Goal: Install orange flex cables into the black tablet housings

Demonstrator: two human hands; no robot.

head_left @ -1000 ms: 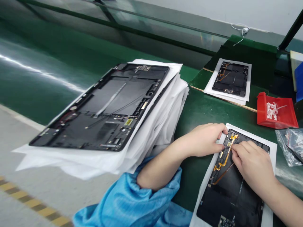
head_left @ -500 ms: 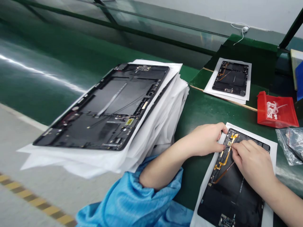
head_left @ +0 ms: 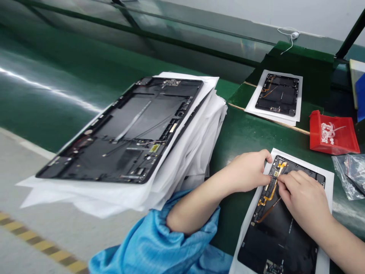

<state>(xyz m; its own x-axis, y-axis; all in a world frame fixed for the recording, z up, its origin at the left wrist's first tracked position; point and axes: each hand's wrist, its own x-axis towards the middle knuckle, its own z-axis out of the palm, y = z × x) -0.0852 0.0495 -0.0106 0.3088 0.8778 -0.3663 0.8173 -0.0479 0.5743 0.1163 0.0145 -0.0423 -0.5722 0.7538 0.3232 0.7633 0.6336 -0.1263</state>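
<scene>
Along a green counter (head_left: 245,137), under a glass-fronted wall, three black tablet back housings lying on white sheets. Largest in view: one housing (head_left: 122,140) propped at a tilt on a loose stack of white foam sheets (head_left: 194,163), thin wires crossing its inner face. Farther off, a second housing (head_left: 278,95) flat on its own sheet, an amber ribbon along one side. To the right of that, a red plastic bin (head_left: 319,140) holding white scraps, and below it a clear plastic bag (head_left: 349,177) at the counter's edge. Nearest, past a crumpled blue sleeve (head_left: 154,232), the working housing (head_left: 276,236) flat on a white sheet (head_left: 327,182), at the right of the counter and directly under both hands. Down its upper part, an amber flex ribbon (head_left: 269,196) leading up to a small gold board (head_left: 276,173). Step in hand, by the look of it: close fingertip work on that ribbon, the next move seeming to call for light, even pressure and no creasing. Left grip (head_left: 246,171) narrow, fingers (head_left: 264,167) curled at the housing's upper edge, any hold there hidden from view. Right grip (head_left: 305,198) narrow too, fingertips (head_left: 281,182) bunched on the ribbon, apparently pinching it.
</scene>
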